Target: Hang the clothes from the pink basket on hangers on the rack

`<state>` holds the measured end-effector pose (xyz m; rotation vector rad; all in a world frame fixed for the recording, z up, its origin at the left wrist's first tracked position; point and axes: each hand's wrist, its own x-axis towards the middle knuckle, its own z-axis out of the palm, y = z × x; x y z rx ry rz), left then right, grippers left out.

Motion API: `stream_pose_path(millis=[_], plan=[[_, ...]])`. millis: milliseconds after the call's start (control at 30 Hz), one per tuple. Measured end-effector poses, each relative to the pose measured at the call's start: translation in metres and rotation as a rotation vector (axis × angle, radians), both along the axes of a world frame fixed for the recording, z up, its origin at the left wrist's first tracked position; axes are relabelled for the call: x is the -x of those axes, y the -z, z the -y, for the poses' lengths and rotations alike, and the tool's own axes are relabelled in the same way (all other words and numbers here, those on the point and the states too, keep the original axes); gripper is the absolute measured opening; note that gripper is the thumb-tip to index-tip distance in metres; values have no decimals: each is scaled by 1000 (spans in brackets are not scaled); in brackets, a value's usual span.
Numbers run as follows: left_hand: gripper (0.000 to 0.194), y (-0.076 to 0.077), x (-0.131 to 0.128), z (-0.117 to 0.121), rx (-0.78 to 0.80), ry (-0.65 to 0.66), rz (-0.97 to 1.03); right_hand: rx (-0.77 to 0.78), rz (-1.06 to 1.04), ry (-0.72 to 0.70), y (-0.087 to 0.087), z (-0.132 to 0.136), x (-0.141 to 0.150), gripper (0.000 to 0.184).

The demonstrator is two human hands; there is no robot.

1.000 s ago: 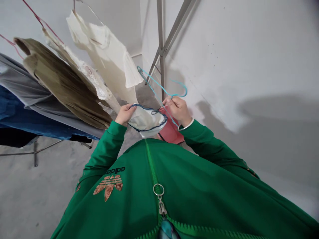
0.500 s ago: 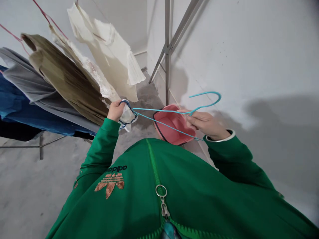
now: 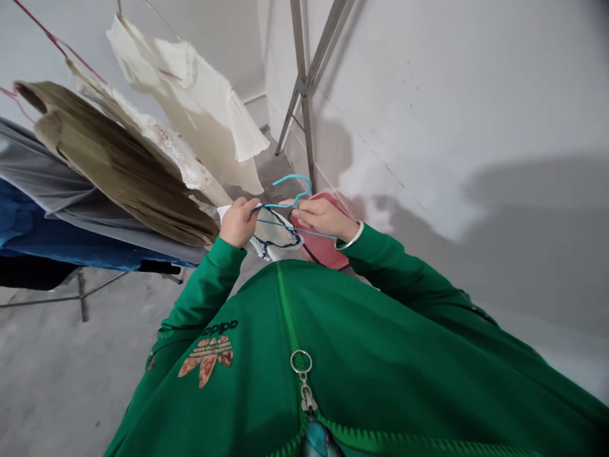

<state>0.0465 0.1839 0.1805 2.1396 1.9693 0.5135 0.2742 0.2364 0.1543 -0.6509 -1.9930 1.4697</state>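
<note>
My left hand [image 3: 239,221] pinches the dark-trimmed neckline of a white garment [image 3: 280,233], and one end of a light-blue clothes hanger [image 3: 307,184] runs into its opening. Just below the hook, my right hand [image 3: 325,217] is closed around the hanger's wire. The hook curves up and to the left above my right fingers. Most of the white garment hangs bunched below and between both hands, so its full shape is hidden.
Hung clothes fill the left: a cream shirt [image 3: 190,108], a lace-edged piece [image 3: 157,130], an olive garment [image 3: 109,158], grey and blue ones [image 3: 28,216]. A pink basin [image 3: 328,249] stands on the floor behind my right hand. A metal rack leg [image 3: 304,82] rises near the wall.
My right hand has moved left with the hanger, closer to my left hand. The hanger's end has gone further into the white garment, whose neckline is now spread wider.
</note>
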Motion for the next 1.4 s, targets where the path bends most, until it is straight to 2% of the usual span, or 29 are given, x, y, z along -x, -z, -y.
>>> stream_pose_path(millis=[100,167,233,300,333,367,400,467,533,600,700,767,867,967,1033,1133,1233,1400], plan=[[22,-5,2,0,-98,10,-174,-107,27,37,-4,-14,-2,32],[21,-7,4,0,-77,41,-195,-190,24,93,-8,-22,-6,33],[23,-8,4,1,-24,36,-179,-291,-10,246,-9,-24,-9,29],[22,-10,4,2,-16,-6,-169,-404,-50,458,-4,-20,-11,26],[21,-11,5,2,-32,-25,-168,-470,-61,527,1,-16,-10,26],[21,-14,6,2,-53,-38,-165,-541,-58,525,8,-11,-9,24],[20,-16,8,2,-76,-47,-158,-611,-37,447,16,-5,-6,22],[21,-22,12,2,-119,-49,-138,-706,60,152,37,5,3,24],[21,-29,17,3,-155,-41,-115,-709,221,-117,58,12,18,32],[23,-36,19,6,-180,-21,-95,-675,405,-232,75,12,34,41],[25,-48,21,14,-205,2,-54,-640,669,-255,93,2,50,51],[25,-55,22,21,-215,4,-21,-651,771,-251,99,-6,53,55],[24,-65,24,30,-234,0,28,-707,766,-302,101,-16,54,59],[22,-71,26,38,-239,8,63,-779,668,-355,100,-21,58,53],[22,-74,26,42,-222,24,71,-807,655,-326,98,-23,62,47],[22,-77,28,47,-194,54,60,-791,761,-234,99,-27,63,45],[22,-77,35,51,-199,40,25,-724,831,-177,107,-38,47,46],[21,-60,62,55,-243,-93,-94,-663,709,-99,124,-61,-5,40]])
